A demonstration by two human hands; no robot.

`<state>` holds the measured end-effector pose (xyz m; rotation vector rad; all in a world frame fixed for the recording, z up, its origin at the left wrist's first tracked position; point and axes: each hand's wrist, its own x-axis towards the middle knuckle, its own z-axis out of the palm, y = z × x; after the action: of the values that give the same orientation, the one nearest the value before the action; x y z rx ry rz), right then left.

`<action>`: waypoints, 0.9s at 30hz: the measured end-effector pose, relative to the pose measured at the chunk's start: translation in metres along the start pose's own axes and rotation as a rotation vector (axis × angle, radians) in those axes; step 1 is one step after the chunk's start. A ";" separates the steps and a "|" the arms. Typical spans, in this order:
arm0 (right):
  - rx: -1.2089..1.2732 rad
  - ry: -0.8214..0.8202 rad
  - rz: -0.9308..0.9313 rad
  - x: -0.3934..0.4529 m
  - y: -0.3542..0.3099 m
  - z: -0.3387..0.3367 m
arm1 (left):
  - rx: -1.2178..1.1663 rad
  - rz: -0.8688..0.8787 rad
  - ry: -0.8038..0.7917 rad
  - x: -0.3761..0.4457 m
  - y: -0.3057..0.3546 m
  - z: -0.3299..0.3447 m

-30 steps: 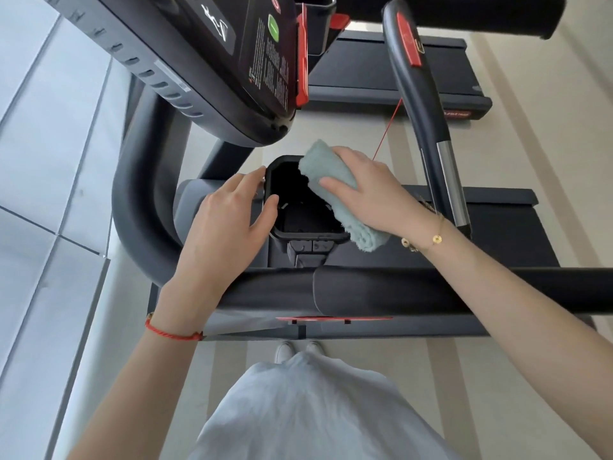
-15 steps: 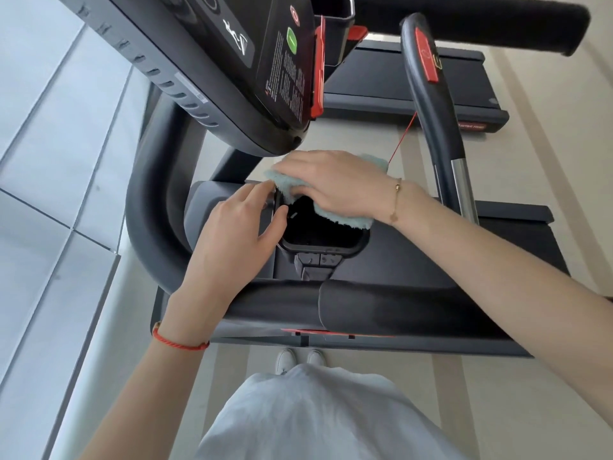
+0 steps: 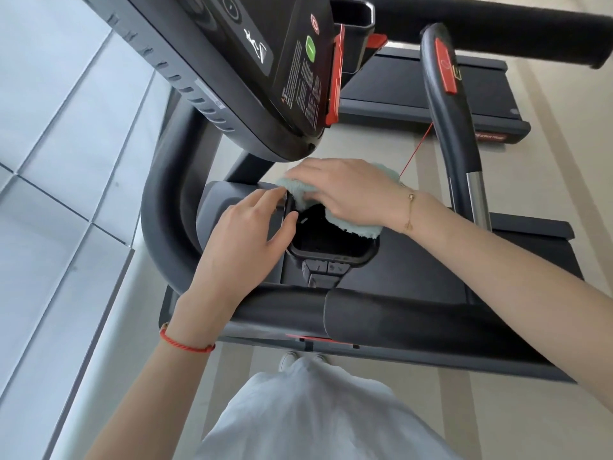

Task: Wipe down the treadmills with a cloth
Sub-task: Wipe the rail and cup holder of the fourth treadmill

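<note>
Although the treadmill's console (image 3: 265,71) carries a block of fine white print beside a green round button (image 3: 310,50), none of the writing can be read, and only a small running-figure pictogram near it is plain. A red badge on the end of the far treadmill deck (image 3: 431,91) bears lettering too blurred to make out. The console's upper part is cut off by the top edge.

The pale green cloth (image 3: 351,225) lies over the far edge of the black cup holder (image 3: 331,247), just below the console. The right hand (image 3: 348,194) lies flat on top of it, fingers straight and close together, pointing left; much of the cloth is hidden beneath the palm (only its fluffy fringes show at the left and near sides). The left hand (image 3: 245,237) rests at the holder's left rim, fingers loosely extended and slightly apart, the thumb touching the rim; whether the fingertips touch the cloth cannot be told.

A thin red cord (image 3: 416,152) runs from behind the right hand up toward the upright handlebar (image 3: 447,111), its ends hidden.
</note>
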<state>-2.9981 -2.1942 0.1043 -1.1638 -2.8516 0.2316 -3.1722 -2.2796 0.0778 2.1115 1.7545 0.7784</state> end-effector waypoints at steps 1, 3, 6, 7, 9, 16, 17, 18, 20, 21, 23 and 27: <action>0.027 0.029 0.049 -0.005 0.002 0.000 | 0.002 -0.001 0.004 0.000 0.000 0.000; 0.061 0.091 0.196 -0.019 0.005 0.002 | 0.000 -0.002 0.011 0.000 0.001 -0.001; 0.183 0.140 0.424 -0.044 0.000 0.006 | -0.001 0.001 0.004 0.000 0.000 -0.001; 0.247 0.155 0.493 -0.053 -0.006 0.008 | -0.002 0.005 0.004 0.001 0.000 -0.002; 0.321 0.197 0.597 -0.067 -0.022 0.013 | -0.009 0.014 0.002 0.001 -0.001 -0.001; 0.319 0.126 0.578 -0.036 -0.003 0.000 | -0.020 0.008 -0.002 0.001 0.001 -0.002; 0.314 0.125 0.581 -0.038 -0.003 0.001 | -0.020 0.006 -0.003 0.001 0.001 -0.002; 0.310 0.127 0.591 -0.042 -0.006 0.003 | -0.020 0.006 -0.007 0.000 0.001 -0.002; 0.350 0.131 0.604 -0.057 -0.015 0.007 | -0.024 0.006 -0.011 0.000 0.002 -0.002; 0.398 0.142 0.597 -0.063 -0.019 0.009 | -0.026 0.003 -0.012 0.000 0.002 -0.002; 0.480 0.155 0.589 -0.071 -0.024 0.011 | -0.028 -0.001 -0.016 0.000 0.002 -0.002; 0.484 0.158 0.666 -0.077 -0.040 0.014 | -0.034 0.001 -0.017 0.000 0.004 -0.004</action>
<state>-2.9720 -2.2781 0.0977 -1.8355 -2.0049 0.7566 -3.1714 -2.2813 0.0825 2.0912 1.7200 0.7829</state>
